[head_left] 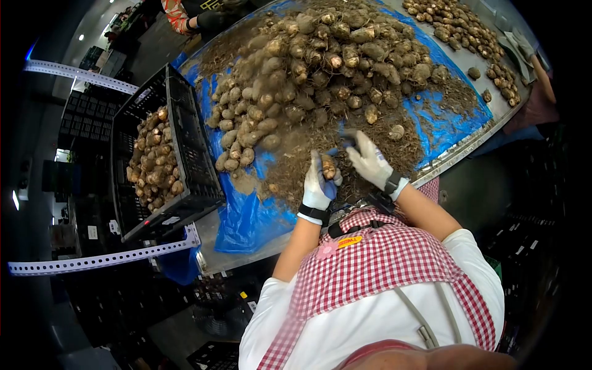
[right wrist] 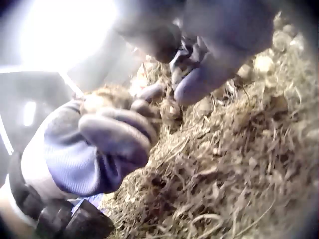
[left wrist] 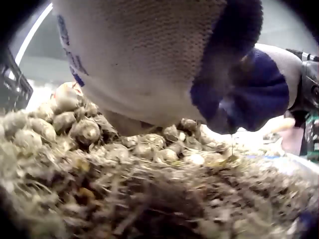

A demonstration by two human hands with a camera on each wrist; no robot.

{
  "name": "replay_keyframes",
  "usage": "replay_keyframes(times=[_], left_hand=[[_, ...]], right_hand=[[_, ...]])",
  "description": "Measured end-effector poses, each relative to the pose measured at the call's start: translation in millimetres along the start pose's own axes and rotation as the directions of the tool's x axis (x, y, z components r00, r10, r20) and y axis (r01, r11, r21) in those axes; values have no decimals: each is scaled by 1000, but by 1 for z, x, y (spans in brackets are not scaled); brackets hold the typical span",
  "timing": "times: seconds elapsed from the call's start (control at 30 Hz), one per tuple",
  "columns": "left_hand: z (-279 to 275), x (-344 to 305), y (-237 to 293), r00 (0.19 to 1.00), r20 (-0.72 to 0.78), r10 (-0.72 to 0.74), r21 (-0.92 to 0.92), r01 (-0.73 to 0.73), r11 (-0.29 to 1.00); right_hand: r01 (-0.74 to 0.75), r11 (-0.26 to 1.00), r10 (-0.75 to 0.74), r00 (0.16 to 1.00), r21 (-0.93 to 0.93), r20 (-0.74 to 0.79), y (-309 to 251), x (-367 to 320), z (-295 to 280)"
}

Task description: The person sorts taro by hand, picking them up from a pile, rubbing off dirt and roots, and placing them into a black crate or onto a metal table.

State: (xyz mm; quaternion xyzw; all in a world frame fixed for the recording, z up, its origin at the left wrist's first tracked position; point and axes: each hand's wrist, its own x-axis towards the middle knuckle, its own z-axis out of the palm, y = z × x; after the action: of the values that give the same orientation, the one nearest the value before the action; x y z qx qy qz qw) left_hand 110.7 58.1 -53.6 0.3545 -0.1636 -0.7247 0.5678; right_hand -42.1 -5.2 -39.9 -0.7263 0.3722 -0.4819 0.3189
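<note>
In the head view the left hand (head_left: 319, 185), in a white and blue glove, grips a brown, ringed tuber (head_left: 328, 166). The right wrist view shows the left hand's fingers (right wrist: 117, 132) curled round that tuber (right wrist: 102, 99). Just to its right, the gloved right hand (head_left: 370, 160) is held with curled, blurred fingers; whether something small is between them cannot be told. Below both hands lies a layer of dry root scraps (head_left: 296, 176). A large heap of tubers (head_left: 327, 55) rises beyond.
A black crate (head_left: 200, 142) holding tubers (head_left: 154, 163) stands at the left. Blue sheeting (head_left: 253, 222) covers the metal table (head_left: 213, 250). More tubers (head_left: 456, 24) lie at the far right, near another person's arm (head_left: 544, 80). A further gloved person (head_left: 213, 21) is at the top.
</note>
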Motion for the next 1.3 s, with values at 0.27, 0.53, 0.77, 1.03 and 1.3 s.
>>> replay_keyframes(times=[0.27, 0.53, 0.77, 1.03, 1.3], left_hand=[[21, -6, 0, 982, 61, 177, 225, -186, 956], [19, -9, -2, 998, 56, -32, -142, 39, 989], [12, -8, 8, 996, 19, -89, 40, 88, 995], [13, -13, 12, 958, 247, -144, -114, 176, 978], [7, -7, 18, 942, 311, -125, -332, 231, 915]], right_hand=[[-245, 969, 222, 811, -30, 541, -52, 4, -18], [114, 886, -48, 987, -449, 156, 37, 2, -17], [-308, 949, 289, 781, -60, 554, -54, 16, -33], [-330, 930, 364, 775, -160, 517, -42, 11, -23], [-316, 949, 275, 843, 13, 463, -26, 10, -27]])
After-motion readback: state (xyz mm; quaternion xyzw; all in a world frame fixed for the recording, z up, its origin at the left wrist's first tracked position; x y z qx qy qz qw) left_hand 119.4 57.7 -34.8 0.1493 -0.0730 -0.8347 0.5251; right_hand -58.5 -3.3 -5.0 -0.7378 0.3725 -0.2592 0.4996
